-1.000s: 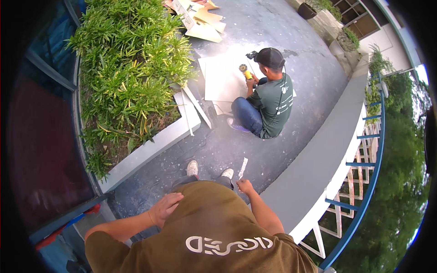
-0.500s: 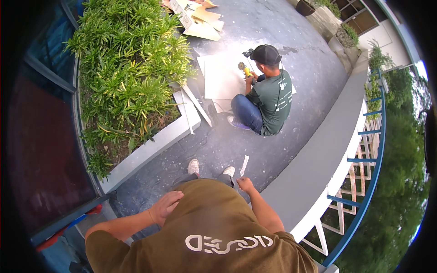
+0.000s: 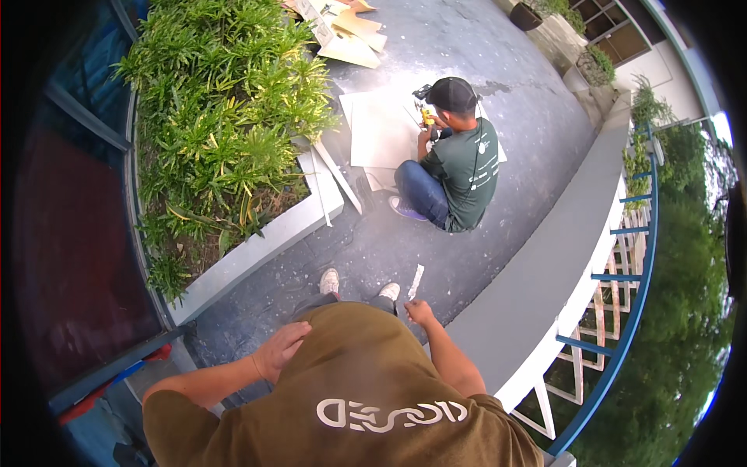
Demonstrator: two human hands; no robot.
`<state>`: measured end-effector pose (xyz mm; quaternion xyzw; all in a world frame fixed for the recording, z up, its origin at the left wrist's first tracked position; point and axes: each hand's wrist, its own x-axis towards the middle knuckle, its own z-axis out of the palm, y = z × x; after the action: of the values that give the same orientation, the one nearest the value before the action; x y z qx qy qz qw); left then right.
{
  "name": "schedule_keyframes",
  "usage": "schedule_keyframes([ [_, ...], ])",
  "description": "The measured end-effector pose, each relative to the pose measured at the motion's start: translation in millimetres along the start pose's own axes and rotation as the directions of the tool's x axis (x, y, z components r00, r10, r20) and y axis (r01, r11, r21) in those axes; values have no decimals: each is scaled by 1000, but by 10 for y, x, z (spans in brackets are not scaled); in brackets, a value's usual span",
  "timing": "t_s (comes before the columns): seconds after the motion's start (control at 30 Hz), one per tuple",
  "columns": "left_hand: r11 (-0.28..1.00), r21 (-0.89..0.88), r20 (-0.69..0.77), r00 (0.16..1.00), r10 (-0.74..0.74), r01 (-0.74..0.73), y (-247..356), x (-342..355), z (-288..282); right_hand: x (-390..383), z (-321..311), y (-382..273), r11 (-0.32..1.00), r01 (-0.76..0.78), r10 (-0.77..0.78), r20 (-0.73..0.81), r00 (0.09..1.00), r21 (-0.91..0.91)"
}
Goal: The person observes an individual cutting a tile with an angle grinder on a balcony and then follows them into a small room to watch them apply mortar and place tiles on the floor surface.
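Left hand lay on brown shirt, fingers together | pale narrow strip pointed forward, leaning slightly right, ahead of the right hand | that hand, the nearer, seemed to pinch its near end.

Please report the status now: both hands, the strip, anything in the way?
Left hand against brown shirt. Right hand at whitish strip, grip unclear. Co-worker seated ahead, holding yellow power tool.

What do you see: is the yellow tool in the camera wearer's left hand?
No, the left hand lies against the brown shirt, and the seated co-worker holds the yellow tool.
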<state>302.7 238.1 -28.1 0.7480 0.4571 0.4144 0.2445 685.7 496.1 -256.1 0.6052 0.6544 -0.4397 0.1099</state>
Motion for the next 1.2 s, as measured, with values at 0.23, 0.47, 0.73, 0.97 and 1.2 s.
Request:
schedule_keyframes([
  [0.23,1000,13,-18,1000,9,-9,-6,-8,-13,37,7,-45,999,-40,41,19,999,-13],
  [0.47,1000,10,-31,999,17,-16,12,-20,-10,115,90,-11,999,-2,3,20,1000,-41],
  [0.73,999,-5,-41,999,36,-36,52,98,-45,266,144,151,1000,4,-4,32,999,-2],
  [0.97,999,11,-28,999,-37,37,136,156,-43,111,22,27,998,-53,51,74,996,22],
  [1.2,999,-39,-22,1000,20,-21,110,212,-85,151,57,177,995,-75,69,77,995,70],
])
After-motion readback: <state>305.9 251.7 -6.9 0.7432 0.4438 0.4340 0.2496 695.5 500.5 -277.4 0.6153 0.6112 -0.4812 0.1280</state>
